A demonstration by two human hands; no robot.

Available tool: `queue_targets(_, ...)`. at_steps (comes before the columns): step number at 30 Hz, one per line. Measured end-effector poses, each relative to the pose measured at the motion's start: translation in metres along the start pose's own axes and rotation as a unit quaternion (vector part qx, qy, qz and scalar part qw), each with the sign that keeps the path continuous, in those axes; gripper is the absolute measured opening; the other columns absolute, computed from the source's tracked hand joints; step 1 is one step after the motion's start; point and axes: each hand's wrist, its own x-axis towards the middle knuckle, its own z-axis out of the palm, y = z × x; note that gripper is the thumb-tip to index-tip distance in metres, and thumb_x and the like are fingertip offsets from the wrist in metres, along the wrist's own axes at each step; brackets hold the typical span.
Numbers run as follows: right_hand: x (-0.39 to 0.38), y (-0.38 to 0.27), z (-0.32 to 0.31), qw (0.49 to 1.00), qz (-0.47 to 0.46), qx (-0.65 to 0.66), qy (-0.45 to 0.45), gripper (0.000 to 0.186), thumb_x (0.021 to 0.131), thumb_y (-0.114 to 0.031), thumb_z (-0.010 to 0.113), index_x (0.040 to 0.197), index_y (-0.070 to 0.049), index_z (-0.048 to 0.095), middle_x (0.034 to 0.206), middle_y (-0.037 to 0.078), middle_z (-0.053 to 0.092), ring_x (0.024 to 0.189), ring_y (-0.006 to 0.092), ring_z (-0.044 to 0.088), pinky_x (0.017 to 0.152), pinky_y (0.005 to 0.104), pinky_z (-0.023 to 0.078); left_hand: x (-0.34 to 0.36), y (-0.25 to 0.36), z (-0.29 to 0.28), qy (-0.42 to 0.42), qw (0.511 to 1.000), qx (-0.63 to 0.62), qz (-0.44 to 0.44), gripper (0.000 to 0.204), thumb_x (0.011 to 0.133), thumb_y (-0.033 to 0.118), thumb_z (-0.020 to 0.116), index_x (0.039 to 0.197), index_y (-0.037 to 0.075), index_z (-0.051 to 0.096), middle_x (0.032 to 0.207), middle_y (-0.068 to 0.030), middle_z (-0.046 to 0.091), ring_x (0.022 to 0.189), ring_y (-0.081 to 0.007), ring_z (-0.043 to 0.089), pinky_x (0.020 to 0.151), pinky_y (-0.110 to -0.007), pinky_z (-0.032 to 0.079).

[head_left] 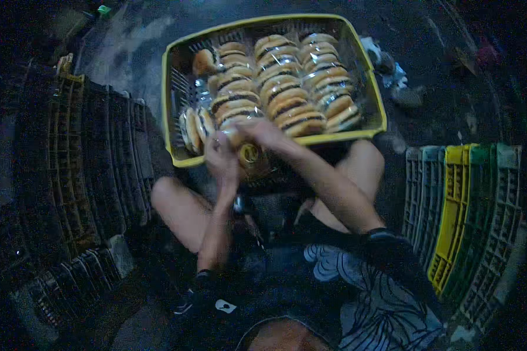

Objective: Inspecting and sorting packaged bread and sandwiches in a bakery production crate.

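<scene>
A yellow crate (pixel 381 111) in front of me holds rows of filled buns (pixel 293 120) in clear plastic, with two buns (pixel 189 127) on edge at its left. Both my hands meet at the near rim, around a wrapped bun (pixel 234 136). My left hand (pixel 221 155) has its fingers closed on the bun from the left. My right hand (pixel 262 131) reaches over it from the right with curled fingers, touching it; the fingertips are blurred. Below my hands a yellowish surface shows through, partly hidden.
Stacked crates (pixel 67 164) line my left side. A row of grey, yellow and green crates (pixel 455 205) stands on my right. Some crumpled plastic (pixel 392 73) lies beyond the crate's right side on the dark floor (pixel 117 35). My bare knees (pixel 363 164) are under the crate's near edge.
</scene>
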Motion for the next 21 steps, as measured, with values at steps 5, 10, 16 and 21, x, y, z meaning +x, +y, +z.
queue_targets(5, 0.022, 0.010, -0.007, 0.957, -0.024, -0.269, 0.109, 0.046, 0.067, -0.037, 0.063, 0.094, 0.000, 0.054, 0.085, 0.018, 0.058, 0.079, 0.0289, 0.056, 0.068, 0.0361, 0.043, 0.140, -0.030, 0.003, 0.027, 0.998, 0.051, 0.006, 0.052, 0.082, 0.045, 0.041, 0.083, -0.005, 0.055, 0.073, -0.0174, 0.057, 0.067, -0.0243, 0.054, 0.062, -0.036, 0.040)
queue_targets(10, -0.003, 0.045, 0.006, 0.878, -0.168, -0.361, 0.266, 0.033, 0.072, -0.027, 0.057, 0.092, -0.001, 0.050, 0.083, 0.018, 0.054, 0.080, 0.0340, 0.051, 0.069, 0.0405, 0.041, 0.226, -0.062, 0.063, 0.132, 0.909, 0.382, 0.099, 0.056, 0.079, 0.046, 0.044, 0.100, -0.006, 0.047, 0.103, -0.0270, 0.045, 0.090, -0.0325, 0.049, 0.073, -0.039, 0.040)
queue_targets(16, -0.009, 0.051, 0.006, 0.881, -0.137, -0.403, 0.206, 0.032, 0.072, -0.026, 0.057, 0.091, -0.001, 0.051, 0.088, 0.015, 0.053, 0.085, 0.0310, 0.049, 0.074, 0.0378, 0.041, 0.225, -0.078, 0.113, -0.123, 0.906, 0.406, 0.006, 0.063, 0.077, 0.046, 0.046, 0.114, -0.004, 0.036, 0.123, -0.0256, 0.028, 0.109, -0.0365, 0.037, 0.087, -0.044, 0.033)
queue_targets(21, 0.008, 0.051, -0.013, 0.982, -0.105, 0.034, 0.155, 0.045, 0.081, -0.038, 0.048, 0.106, -0.001, 0.049, 0.095, 0.010, 0.055, 0.090, 0.0159, 0.051, 0.075, 0.0311, 0.042, 0.203, -0.094, 0.052, -0.014, 0.997, -0.069, 0.027, 0.042, 0.081, 0.023, 0.049, 0.114, -0.001, 0.037, 0.114, -0.0167, 0.043, 0.098, -0.0275, 0.046, 0.083, -0.036, 0.037)
